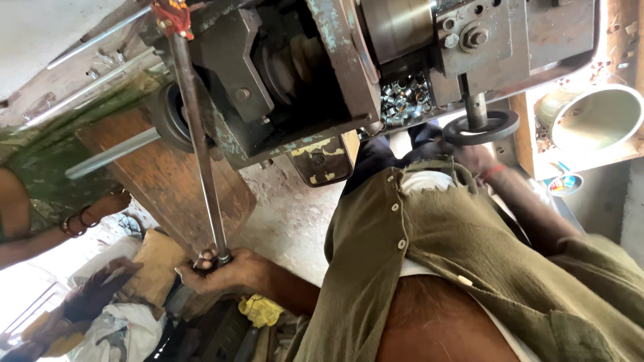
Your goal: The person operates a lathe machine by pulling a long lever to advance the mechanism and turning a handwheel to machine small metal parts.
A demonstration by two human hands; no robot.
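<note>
Gripping a long steel lever (pixel 201 147), left hand (pixel 221 268).

A long, worn steel lever rod (pixel 201 147) slants from the machine's red-tipped top, its lower end apparently knobbed.

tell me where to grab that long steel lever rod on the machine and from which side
Best at its free lower end, where the left hand wraps it now. The long lever rod is thin, round and bare along its length, with its red-tipped top fixed at the machine. Come from the side away from the machine, fingers curled round the shaft. The right hand is at the black handwheel.
</note>
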